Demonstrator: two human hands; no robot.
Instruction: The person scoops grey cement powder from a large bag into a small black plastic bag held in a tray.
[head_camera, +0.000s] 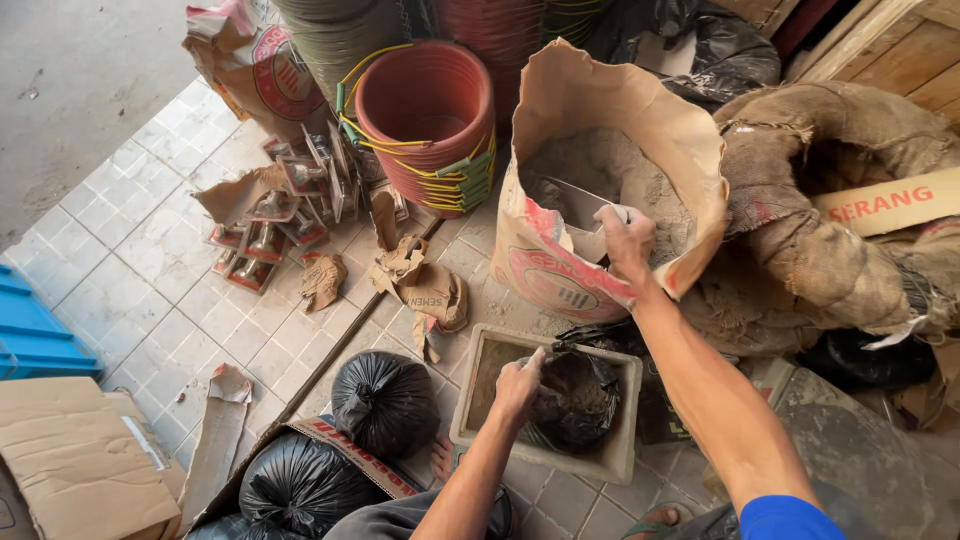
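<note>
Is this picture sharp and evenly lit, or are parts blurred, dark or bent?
Head view: soft, even daylight, no glare or hard shadows; the right hand with the scoop in the paper sack is crisp; the left hand holds a black bag whose folds are lost in darkness; floor tiles curve near the edges, a wide-lens bend.

Metal scoop (578, 205): grey, blade sunk into powder inside cement sack, upper centre of frame; I see my right hand (625, 240) clasping handle. Cement sack (560, 270): brown paper, red-printed, upright, mouth torn wide, grey powder heaped inside. Black plastic bag (575, 400): mouth held open by my left hand (518, 385), powder inside, sitting in grey square tray (615, 455), lower centre.
</note>
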